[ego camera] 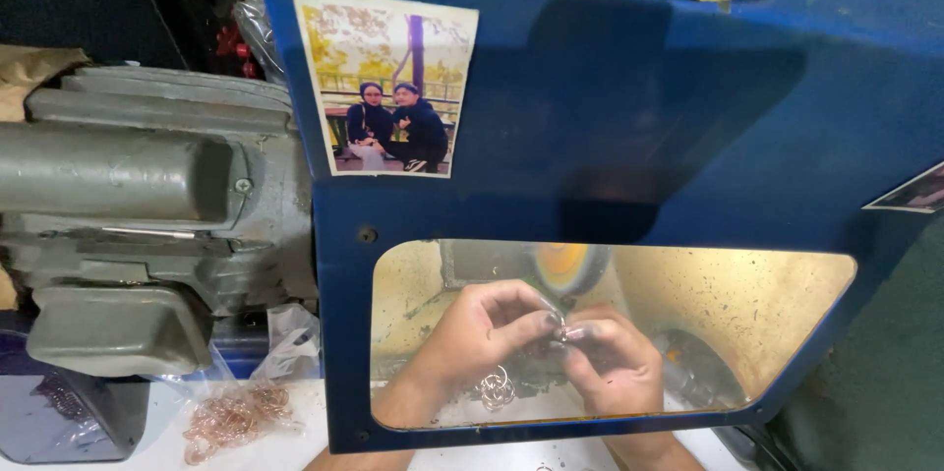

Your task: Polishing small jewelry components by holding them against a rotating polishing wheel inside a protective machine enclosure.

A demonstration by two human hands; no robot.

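Both hands meet behind the blue metal guard's clear window (pixel 787 314): my left hand (pixel 472 333) and right hand (pixel 610 363) pinch one small silver ring (pixel 560 328) between fingertips, just below the yellow buffing wheel (pixel 562 263). I'd keep that pinch tight and my fingertips low, clear of the wheel. More silver rings (pixel 495 389) lie under my left hand.

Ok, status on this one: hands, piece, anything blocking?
Left hand and right hand pinch a small ring together. Polishing wheel just above. Blue hood window partly screens view.

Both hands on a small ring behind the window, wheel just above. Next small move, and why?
Probably lift the ring toward the yellow buffing wheel. Left hand and right hand pinch it together just below the wheel, apparently not touching it; more rings lie below.
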